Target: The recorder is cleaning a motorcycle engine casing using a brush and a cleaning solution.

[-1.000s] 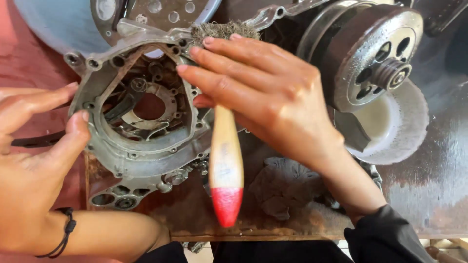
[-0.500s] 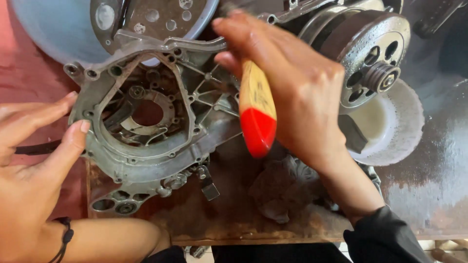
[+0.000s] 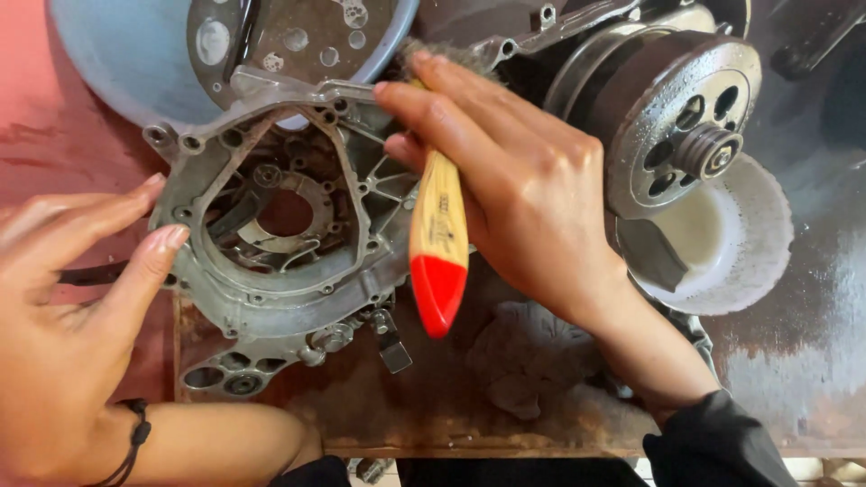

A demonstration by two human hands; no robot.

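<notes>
Gripping a red-tipped wooden brush in our closed right hand at centre frame, we steady the engine casing with our left hand, fingers outstretched and holding nothing, seemingly just touching its rim.

Brush: pale wooden handle with red-dipped tip, tip toward viewer, dirty bristles up against the casing's top right edge. Casing: grey cast-metal engine cover, grimy, open side up, central round hole, bolt holes around rim, lying flat.
</notes>
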